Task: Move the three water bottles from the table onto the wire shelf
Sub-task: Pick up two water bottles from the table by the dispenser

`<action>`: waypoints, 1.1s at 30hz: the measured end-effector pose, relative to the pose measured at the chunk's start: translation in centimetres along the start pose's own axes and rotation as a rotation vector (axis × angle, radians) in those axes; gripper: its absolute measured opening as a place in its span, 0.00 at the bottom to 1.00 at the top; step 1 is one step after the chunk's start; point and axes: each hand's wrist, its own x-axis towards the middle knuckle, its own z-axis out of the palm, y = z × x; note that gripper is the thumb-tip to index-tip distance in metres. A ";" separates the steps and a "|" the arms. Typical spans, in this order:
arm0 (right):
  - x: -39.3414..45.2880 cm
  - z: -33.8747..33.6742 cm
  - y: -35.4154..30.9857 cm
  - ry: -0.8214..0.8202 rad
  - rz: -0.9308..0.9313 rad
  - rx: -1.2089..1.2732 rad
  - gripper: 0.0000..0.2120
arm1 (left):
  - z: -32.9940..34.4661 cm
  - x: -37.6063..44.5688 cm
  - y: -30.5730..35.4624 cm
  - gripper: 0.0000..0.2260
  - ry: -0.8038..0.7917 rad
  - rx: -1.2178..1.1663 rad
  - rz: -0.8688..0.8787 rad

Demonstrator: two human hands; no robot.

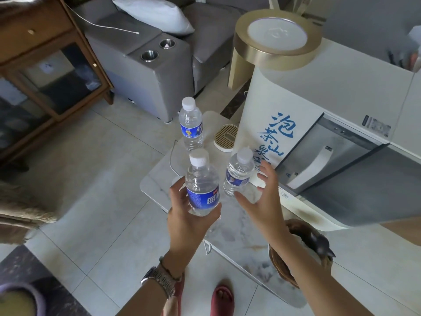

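First pickup: left hand (186, 215) grips near water bottle (201, 185); right hand (262, 197), spread and empty, must close on the bottle (238, 173) just beside it.

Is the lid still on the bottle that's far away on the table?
Yes, shut. The far bottle stands upright on the table with its white cap in place.

Three clear plastic water bottles (191, 124) (202, 183) (238, 173): white caps, blue labels with white print. Marble-patterned white tabletop (241, 226), grey veining. Cream-white water dispenser cabinet (284, 103) with blue brush lettering; round gold-rimmed top. Floor tiles (102, 179) pale beige. Grey upholstered sofa (145, 71). Dark red slippers (222, 299).
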 end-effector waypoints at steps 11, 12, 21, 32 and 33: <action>1.1 5.6 4.0 0.218 -0.139 0.274 0.43 | -2.8 1.0 -1.9 0.39 -0.038 0.065 0.043; 1.2 6.1 4.4 0.243 -0.142 0.272 0.43 | -2.8 1.2 -2.3 0.40 -0.042 0.063 0.050; 1.9 8.1 5.9 0.324 -0.109 0.315 0.39 | -3.1 2.3 -4.6 0.39 -0.077 -0.010 0.075; 0.4 5.9 0.3 0.222 -0.125 0.329 0.36 | -6.3 3.1 -0.2 0.37 -0.045 -0.042 0.120; 0.4 5.5 -1.2 0.212 -0.130 0.336 0.36 | -6.8 3.3 0.7 0.37 -0.038 -0.046 0.122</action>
